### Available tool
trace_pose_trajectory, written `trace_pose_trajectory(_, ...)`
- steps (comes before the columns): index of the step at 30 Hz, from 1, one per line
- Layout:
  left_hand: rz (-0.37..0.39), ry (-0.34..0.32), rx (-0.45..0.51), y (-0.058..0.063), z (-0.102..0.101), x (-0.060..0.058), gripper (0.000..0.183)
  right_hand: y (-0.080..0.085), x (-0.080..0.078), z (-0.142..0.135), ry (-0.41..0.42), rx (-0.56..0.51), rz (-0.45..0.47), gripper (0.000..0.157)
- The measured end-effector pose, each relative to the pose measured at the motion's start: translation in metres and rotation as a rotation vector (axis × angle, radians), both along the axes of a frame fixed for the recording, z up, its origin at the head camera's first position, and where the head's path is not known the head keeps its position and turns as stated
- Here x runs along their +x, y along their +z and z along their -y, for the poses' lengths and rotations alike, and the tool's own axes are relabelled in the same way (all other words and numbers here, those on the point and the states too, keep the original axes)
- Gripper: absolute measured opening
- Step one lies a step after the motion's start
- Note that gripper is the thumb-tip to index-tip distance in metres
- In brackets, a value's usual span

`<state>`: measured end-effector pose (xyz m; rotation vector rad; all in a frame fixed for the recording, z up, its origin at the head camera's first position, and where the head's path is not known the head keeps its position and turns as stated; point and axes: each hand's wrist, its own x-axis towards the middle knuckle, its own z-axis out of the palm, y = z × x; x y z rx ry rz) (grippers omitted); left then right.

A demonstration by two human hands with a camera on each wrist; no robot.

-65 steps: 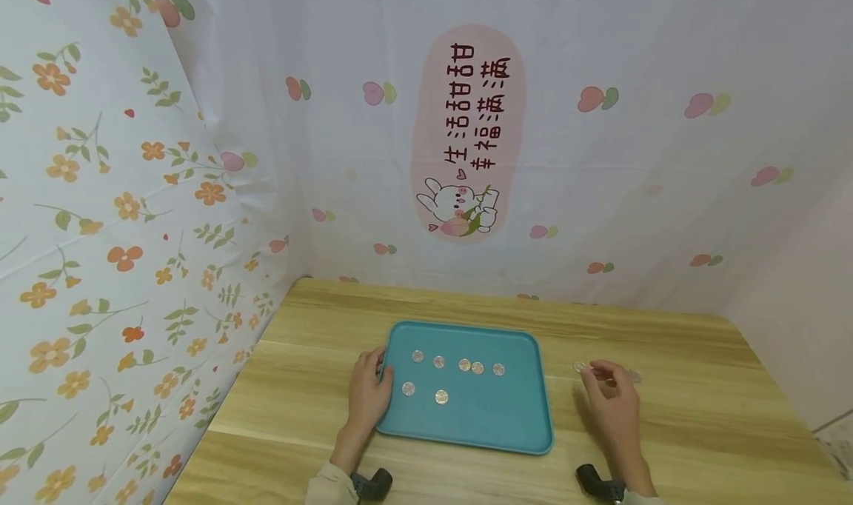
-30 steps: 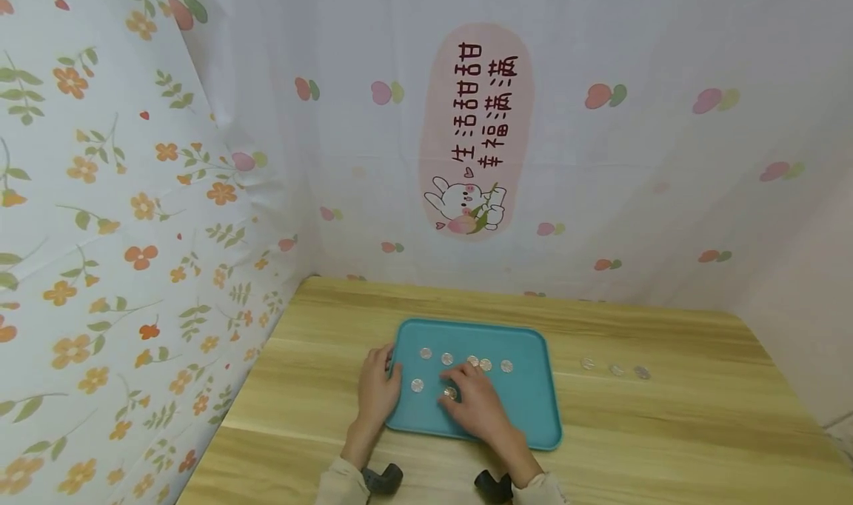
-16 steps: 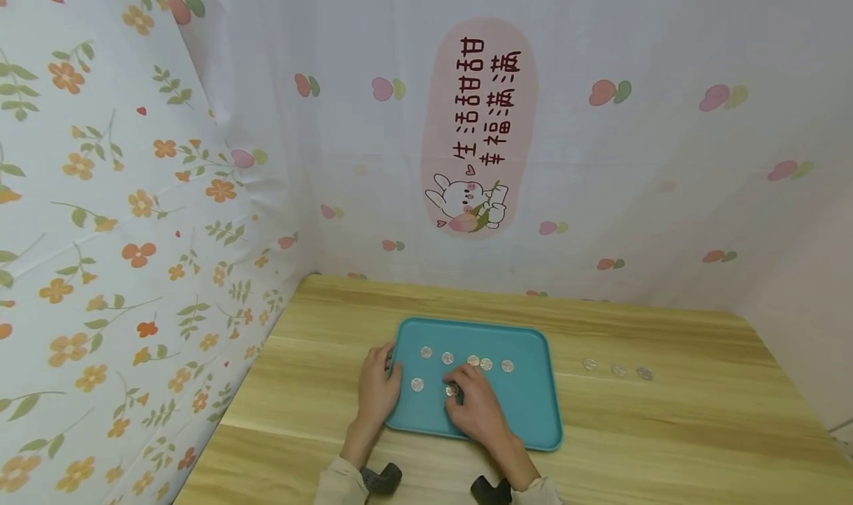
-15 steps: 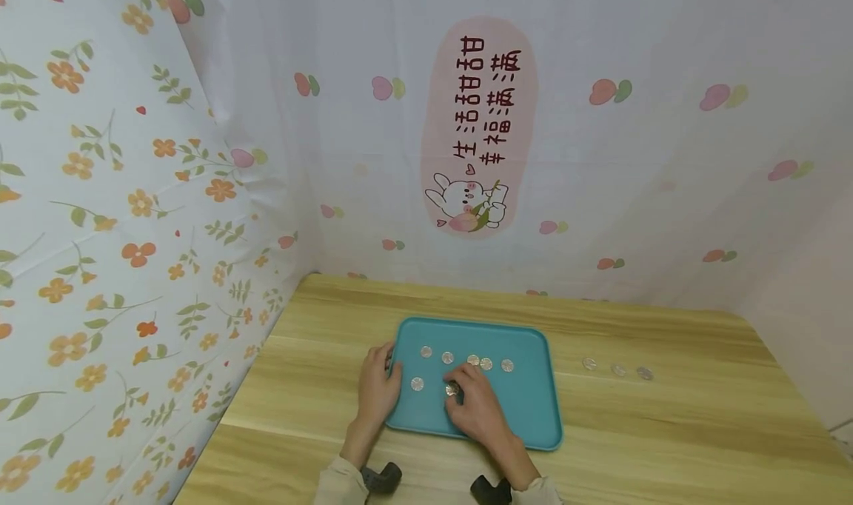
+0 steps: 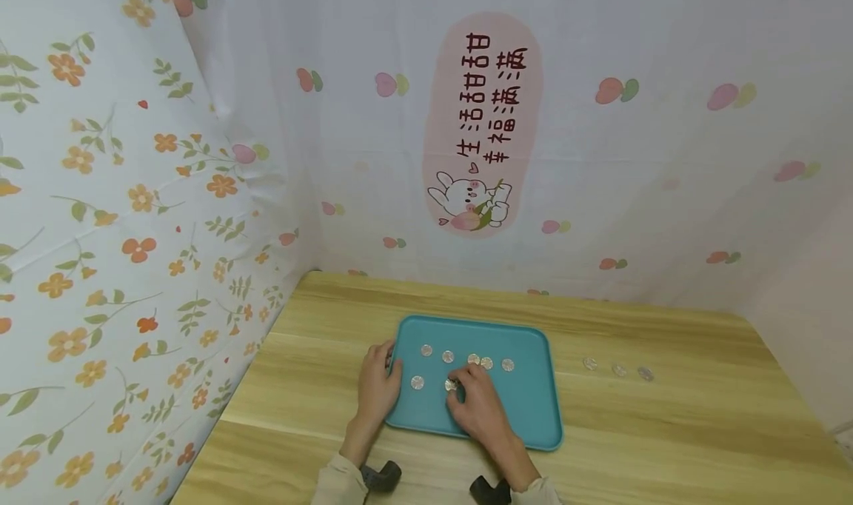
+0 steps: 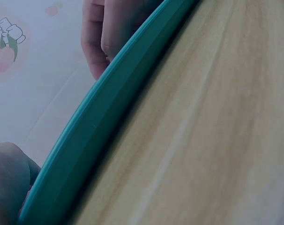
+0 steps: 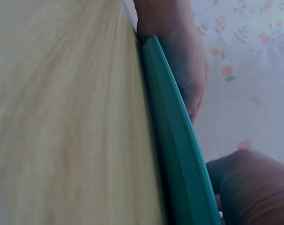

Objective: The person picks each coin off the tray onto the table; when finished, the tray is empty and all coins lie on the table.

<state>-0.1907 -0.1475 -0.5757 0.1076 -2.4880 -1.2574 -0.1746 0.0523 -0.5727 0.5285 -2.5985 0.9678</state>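
Note:
The left hand (image 5: 377,386) holds the blue-green tray (image 5: 480,331) at its left edge, thumb at the rim and fingers along the outer side. Over the middle of the tray, the right hand (image 5: 478,401) has its thumb and index finger curled about a gold-toned coin (image 5: 451,385), whose right part they cover. Behind these fingers lie two gold-toned coins (image 5: 474,359) side by side. Silvery coins (image 5: 426,350) are spread across the left and right of the tray. In the right wrist view, the tray's side wall (image 7: 179,140) hides the coins.
Three silvery coins (image 5: 619,370) lie in a row on the wooden table (image 5: 680,409), right of the tray. A patterned white cloth (image 5: 360,157) hangs behind the table, and a floral cloth (image 5: 133,268) at the left. Black wrist mounts (image 5: 383,477) sit at both wrists.
The right hand let go of a coin on the table at right, moved left over the tray and closed its fingers about the gold-toned coin. The left hand stays on the tray's edge.

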Motion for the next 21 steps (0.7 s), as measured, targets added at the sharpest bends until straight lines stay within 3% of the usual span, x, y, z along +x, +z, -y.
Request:
trace_pose_trajectory(6,0.010,-0.013,0.002,0.0020,-0.0015,0.0016,0.039,-0.0007,0.0027,0.0006,-0.038,-0.024,-0.011,0.016)
trace_pose_trajectory(11,0.015,-0.004,0.005,0.0014,-0.0012,0.0016,0.039,-0.0038,0.0005,0.0016,-0.033,-0.024,-0.045,0.013)
trace_pose_trajectory(21,0.008,0.002,-0.002,0.0008,0.0004,0.0005,0.039,-0.0027,-0.0072,0.0047,-0.026,-0.051,-0.022,0.015)
